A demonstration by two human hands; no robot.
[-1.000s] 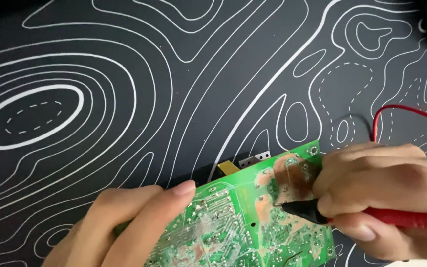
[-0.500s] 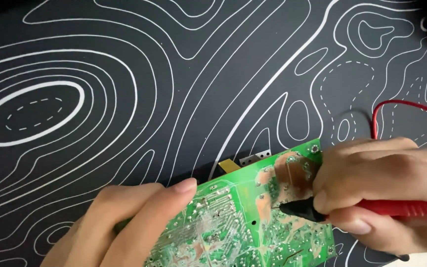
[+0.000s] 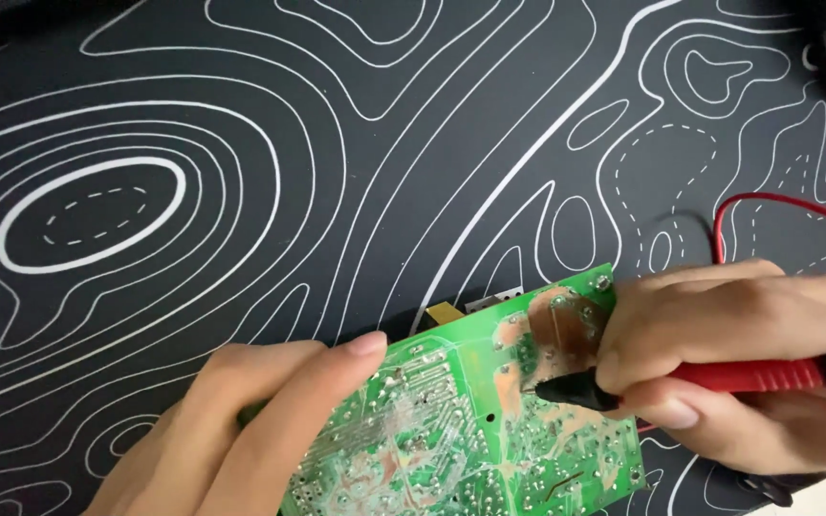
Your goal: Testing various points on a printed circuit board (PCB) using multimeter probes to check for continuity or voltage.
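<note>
- Mat (image 3: 241,124) covered the whole work surface, black with white contour-like lines (a dark object sat blurred at its far right corner).
- Circuit board (image 3: 470,420), green, lay solder side up near the mat's near edge, tilted, with a yellowish part showing under its far edge.
- Left hand (image 3: 241,440) gripped the board's left side, fingers curled narrow around the edge, thumb pressed on the solder face.
- Right hand (image 3: 748,363) held a red probe (image 3: 709,377), fingers closed tight on its shaft like a pen.
- Red wire (image 3: 767,203) looped over the mat behind that hand, towards the right edge.
- Probe tip (image 3: 552,390), black, rested on a bare coppery patch of the board.
- Risk, as I judged it: the tip could skid off the joint and bridge neighbouring solder points if the board rocked under the left grip, or the trailing wire could tug the probe sideways.
</note>
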